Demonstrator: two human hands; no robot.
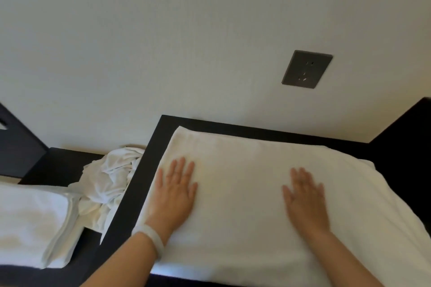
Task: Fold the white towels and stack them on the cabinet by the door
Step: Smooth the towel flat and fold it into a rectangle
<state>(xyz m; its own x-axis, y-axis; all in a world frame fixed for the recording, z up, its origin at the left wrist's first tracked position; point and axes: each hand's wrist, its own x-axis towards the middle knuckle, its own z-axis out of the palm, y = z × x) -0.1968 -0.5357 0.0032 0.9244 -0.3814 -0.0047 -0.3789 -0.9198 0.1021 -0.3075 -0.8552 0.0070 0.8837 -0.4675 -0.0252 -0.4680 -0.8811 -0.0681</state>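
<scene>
The large white towel (245, 170) lay spread over the dark surface (144, 170), covering most of it, with the left hand (173, 196) and the right hand (305, 198) pressed flat on it, fingers (180, 168) straight and slightly apart, gripping nothing; the right one was blurred. This looked like smoothing between folds, and the next move would call for pinching an edge and carrying it across evenly. Behind rose a pale wall (163, 30); to the left, on a lower dark ledge (60, 165), sat a folded towel (30, 216) and a crumpled towel (109, 179); a grey socket (306, 69) sat on the wall
</scene>
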